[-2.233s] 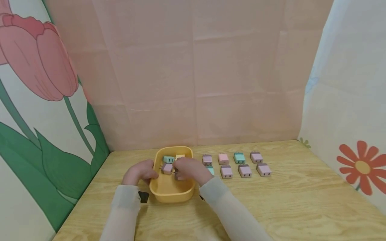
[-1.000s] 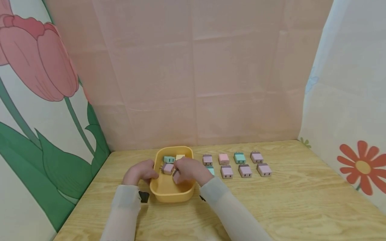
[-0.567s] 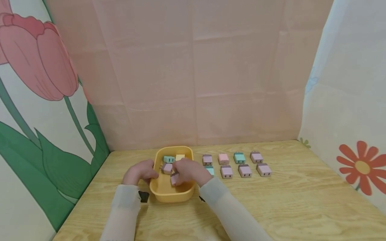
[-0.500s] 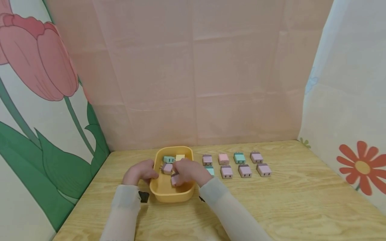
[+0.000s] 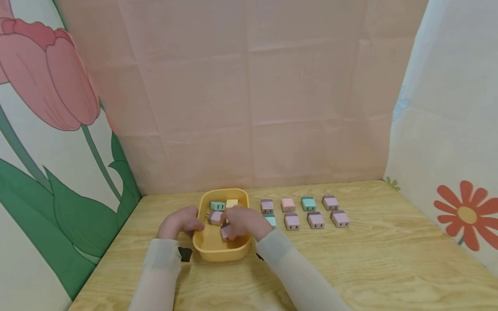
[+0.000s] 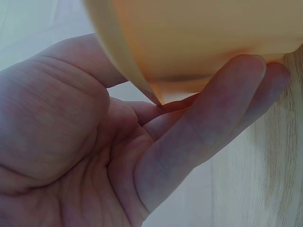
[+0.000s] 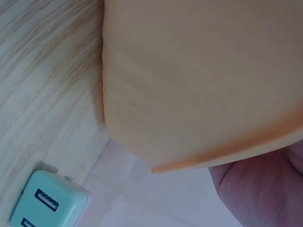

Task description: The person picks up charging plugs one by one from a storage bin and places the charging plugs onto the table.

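Observation:
My left hand (image 5: pixel 182 221) grips the left wall of a yellow plastic tub (image 5: pixel 219 255), thumb over the rim; in the left wrist view its fingers (image 6: pixel 213 101) press the tub's outside. My right hand (image 5: pixel 245 221) reaches over the right rim and pinches a purple USB wall charger (image 5: pixel 225 232) low inside the tub. Behind it in the tub lie another purple charger (image 5: pixel 215 217) with its prongs to the left, a teal charger (image 5: pixel 217 206) and a pale yellow charger (image 5: pixel 232 202). In the right wrist view the tub's wall hides the fingertips.
Right of the tub, two rows of chargers stand on the wooden table (image 5: pixel 373 250): purple, a pink charger (image 5: pixel 288 204) and teal ones. The nearest teal charger (image 5: pixel 270 220) is partly behind my right hand. A pink backdrop (image 5: pixel 249 95) closes off the back.
Inside the tub, my right hand has shifted and turned the purple charger, which now shows lower between its fingers. My left hand and the rows of chargers have stayed put.

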